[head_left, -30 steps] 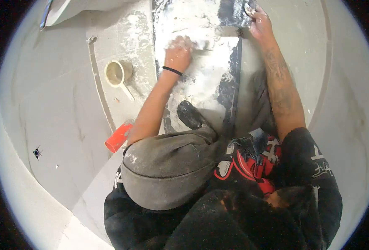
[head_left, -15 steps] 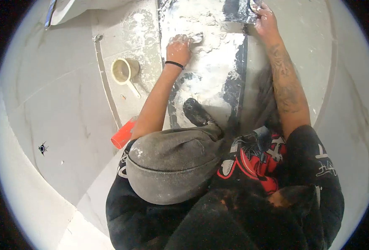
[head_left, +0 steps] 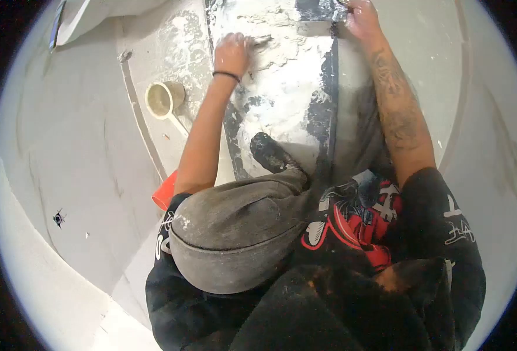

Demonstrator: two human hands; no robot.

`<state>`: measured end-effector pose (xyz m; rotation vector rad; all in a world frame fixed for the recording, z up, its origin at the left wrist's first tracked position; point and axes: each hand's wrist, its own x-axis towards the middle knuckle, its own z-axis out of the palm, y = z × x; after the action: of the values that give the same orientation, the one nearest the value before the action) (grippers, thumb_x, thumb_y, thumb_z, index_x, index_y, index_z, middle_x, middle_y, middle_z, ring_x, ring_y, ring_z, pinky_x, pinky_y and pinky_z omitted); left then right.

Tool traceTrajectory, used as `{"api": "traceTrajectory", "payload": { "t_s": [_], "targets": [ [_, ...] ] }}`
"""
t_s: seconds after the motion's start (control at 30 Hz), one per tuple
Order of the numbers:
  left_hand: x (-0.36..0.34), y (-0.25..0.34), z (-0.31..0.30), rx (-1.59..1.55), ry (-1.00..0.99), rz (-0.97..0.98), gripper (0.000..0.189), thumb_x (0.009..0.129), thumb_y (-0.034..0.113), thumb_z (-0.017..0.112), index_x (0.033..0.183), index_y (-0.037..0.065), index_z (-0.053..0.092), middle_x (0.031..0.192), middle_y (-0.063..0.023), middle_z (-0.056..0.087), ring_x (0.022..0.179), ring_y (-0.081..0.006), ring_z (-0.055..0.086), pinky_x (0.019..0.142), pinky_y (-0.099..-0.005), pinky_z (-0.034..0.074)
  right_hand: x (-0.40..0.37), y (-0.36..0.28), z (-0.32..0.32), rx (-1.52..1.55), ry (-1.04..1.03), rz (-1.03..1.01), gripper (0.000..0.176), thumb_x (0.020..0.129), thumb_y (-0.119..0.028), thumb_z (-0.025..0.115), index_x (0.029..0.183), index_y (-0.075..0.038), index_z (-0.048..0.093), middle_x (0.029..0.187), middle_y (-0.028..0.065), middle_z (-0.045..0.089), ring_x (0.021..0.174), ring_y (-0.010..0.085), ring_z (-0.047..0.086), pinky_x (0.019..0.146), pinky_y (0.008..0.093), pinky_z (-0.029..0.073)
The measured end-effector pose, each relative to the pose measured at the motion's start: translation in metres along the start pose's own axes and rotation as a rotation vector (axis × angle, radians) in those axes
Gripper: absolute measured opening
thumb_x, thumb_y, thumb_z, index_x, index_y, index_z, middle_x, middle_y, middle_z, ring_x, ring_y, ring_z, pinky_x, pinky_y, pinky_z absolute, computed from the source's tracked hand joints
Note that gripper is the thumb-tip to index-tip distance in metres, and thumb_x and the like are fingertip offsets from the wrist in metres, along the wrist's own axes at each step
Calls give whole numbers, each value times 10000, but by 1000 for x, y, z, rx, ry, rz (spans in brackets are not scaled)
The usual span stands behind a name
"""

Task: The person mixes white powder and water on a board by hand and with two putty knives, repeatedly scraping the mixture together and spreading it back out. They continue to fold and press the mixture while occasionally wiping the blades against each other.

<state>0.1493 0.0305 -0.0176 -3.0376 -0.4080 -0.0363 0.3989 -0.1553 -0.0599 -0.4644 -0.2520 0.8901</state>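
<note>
White paste (head_left: 293, 76) covers much of a long dark board (head_left: 320, 117) in front of me. Closed round a small tool (head_left: 262, 40), my left hand (head_left: 232, 54) is over the board's left part; the tool's end touches or nearly touches the paste, and its exact shape is unclear. At the top, my right hand (head_left: 362, 19) grips a dark flat blade (head_left: 320, 10) smeared with white, held above the board's right edge. The fingers of my right hand are partly cut off by the frame.
A cream cup with a long handle (head_left: 159, 99) stands left of my left forearm. A red container (head_left: 165, 191) is partly behind that arm. My shoe (head_left: 270, 152) rests on the board's near part. At the upper left is a pale sheet or bag (head_left: 89, 20).
My left hand has moved up and to the left with its tool. My right hand and the blade have shifted slightly up and left. The whole view has also shifted a little.
</note>
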Motion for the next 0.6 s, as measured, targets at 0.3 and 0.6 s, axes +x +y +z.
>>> {"api": "traceTrajectory", "payload": {
  "t_s": [0.3, 0.6],
  "targets": [
    [11, -10, -54, 39, 223, 100, 165, 745, 77, 546, 880, 134, 621, 905, -67, 595, 894, -258, 565, 765, -383, 471, -6, -10, 27, -36, 147, 24, 453, 740, 77, 390, 1184, 56, 481, 1022, 143, 609, 908, 229, 622, 817, 360, 525],
    [34, -5, 3, 118, -75, 123, 230, 722, 126, 570, 941, 88, 628, 955, -106, 625, 942, -263, 582, 832, -383, 459, -5, -12, 24, -23, 137, -47, 471, 736, 65, 402, 1202, 53, 471, 1061, 137, 602, 922, 231, 619, 836, 369, 515]
  ]
}}
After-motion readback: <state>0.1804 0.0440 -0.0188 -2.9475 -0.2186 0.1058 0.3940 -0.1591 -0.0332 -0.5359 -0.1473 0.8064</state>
